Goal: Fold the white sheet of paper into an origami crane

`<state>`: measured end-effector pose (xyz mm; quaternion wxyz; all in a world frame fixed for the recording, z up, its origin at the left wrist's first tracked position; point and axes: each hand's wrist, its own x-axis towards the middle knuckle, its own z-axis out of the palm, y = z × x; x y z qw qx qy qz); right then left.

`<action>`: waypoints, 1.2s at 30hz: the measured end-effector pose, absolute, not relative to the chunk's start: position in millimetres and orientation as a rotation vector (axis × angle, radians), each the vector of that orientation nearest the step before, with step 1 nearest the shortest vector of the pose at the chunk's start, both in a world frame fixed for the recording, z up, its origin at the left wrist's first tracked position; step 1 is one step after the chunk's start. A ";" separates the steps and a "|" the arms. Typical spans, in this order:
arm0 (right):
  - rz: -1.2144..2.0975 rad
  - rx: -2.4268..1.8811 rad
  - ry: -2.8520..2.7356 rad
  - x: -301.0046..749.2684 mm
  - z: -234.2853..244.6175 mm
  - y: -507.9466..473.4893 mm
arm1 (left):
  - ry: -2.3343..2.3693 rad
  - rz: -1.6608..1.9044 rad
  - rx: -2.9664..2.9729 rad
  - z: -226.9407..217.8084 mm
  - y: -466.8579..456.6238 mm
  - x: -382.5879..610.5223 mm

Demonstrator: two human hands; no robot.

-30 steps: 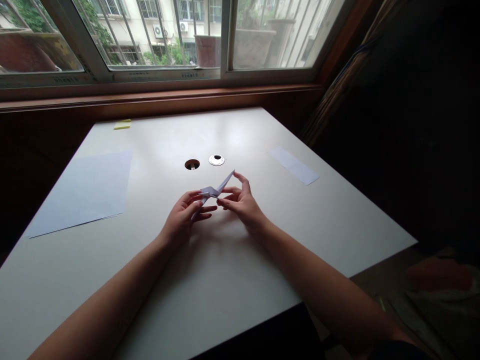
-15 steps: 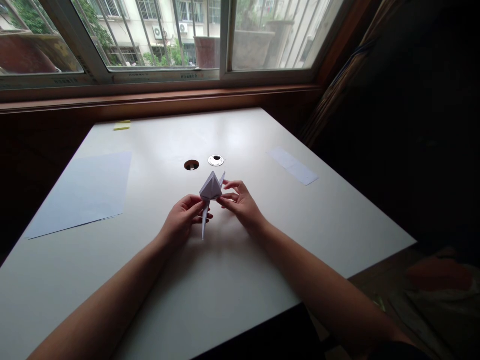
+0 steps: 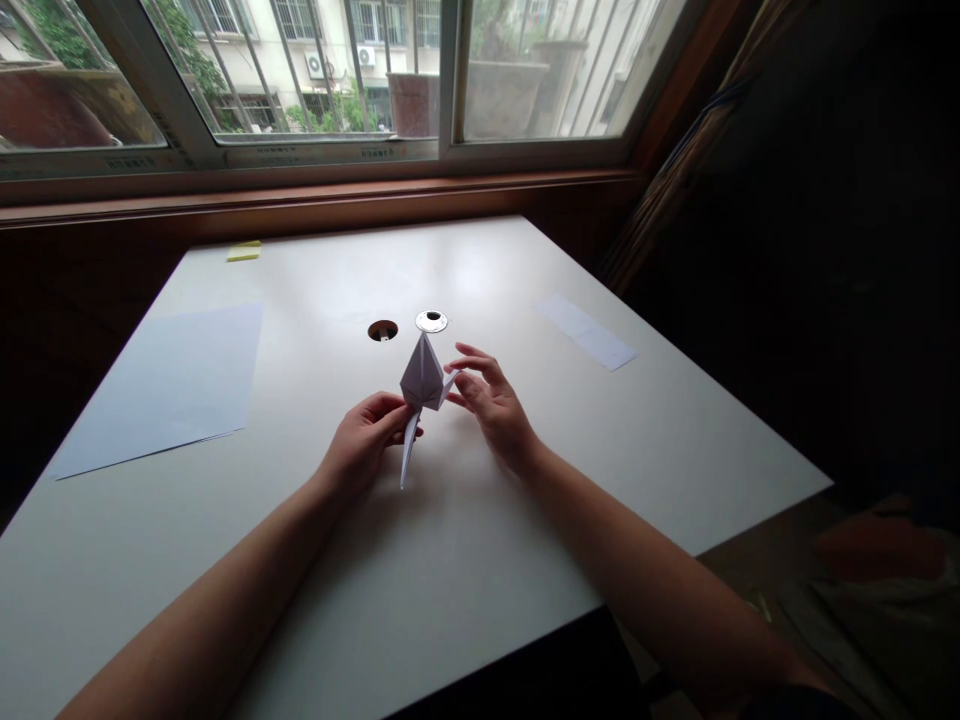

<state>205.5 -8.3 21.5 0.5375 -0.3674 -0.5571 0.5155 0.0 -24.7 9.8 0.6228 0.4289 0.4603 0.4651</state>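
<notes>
A white origami crane (image 3: 422,375) of folded paper is held above the table, its diamond-shaped part turned up and one long narrow point hanging down. My left hand (image 3: 373,425) pinches it at the lower left, close to where that long point begins. On the other side, my right hand (image 3: 487,395) has its thumb and forefinger closed on the shorter point that sticks out to the right. The other fingers of my right hand are raised. Part of the paper behind my left fingers is hidden.
On the white table (image 3: 600,450) a large paper sheet (image 3: 165,385) lies left and a narrow paper strip (image 3: 587,332) right. Beyond the hands are a round hole (image 3: 383,331) and a round cover (image 3: 431,321). Yellow sticky notes (image 3: 244,251) lie near the far edge, below the window.
The crane has tilted so that its diamond part looks longer and its hanging point reaches lower. My right hand has shifted from its lower edge to the right-hand point, which now leans further outward.
</notes>
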 end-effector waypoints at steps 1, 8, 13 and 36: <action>1.203 -0.890 -1.349 205.7 21.1 -8.1 | 1.054 1.067 0.985 9.9 -24.7 -0.1; 1.118 -0.877 -1.433 204.5 18.2 -8.3 | 1.031 1.039 1.035 11.1 -26.0 0.2; 1.175 -0.843 -1.439 202.7 19.9 -8.8 | 1.001 1.026 1.111 10.5 -26.6 -0.4; 1.449 -0.787 -1.363 199.4 9.4 -6.6 | 0.947 1.217 1.403 8.7 -34.4 5.1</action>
